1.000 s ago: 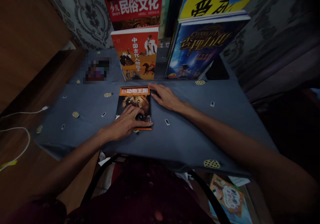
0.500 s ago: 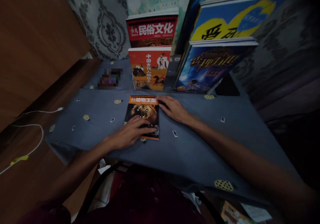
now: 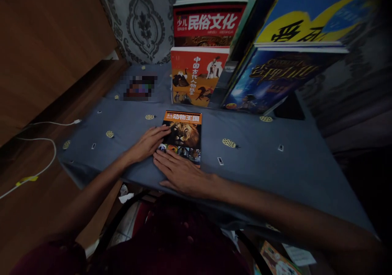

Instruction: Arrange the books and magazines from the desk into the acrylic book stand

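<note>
On the blue tablecloth [image 3: 260, 160], a closed lion-cover book [image 3: 183, 136] lies flat. The left hand [image 3: 147, 144] rests on its left edge and the right hand [image 3: 180, 173] at its near edge, fingers outstretched, gripping nothing (book unopened, unlifted). Behind it stand upright books [image 3: 196, 77].

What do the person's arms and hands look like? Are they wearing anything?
The left hand and right hand are bare: no gloves, rings or watch show. Both forearms are bare too. A dark red sleeve covers the left upper arm.
</note>
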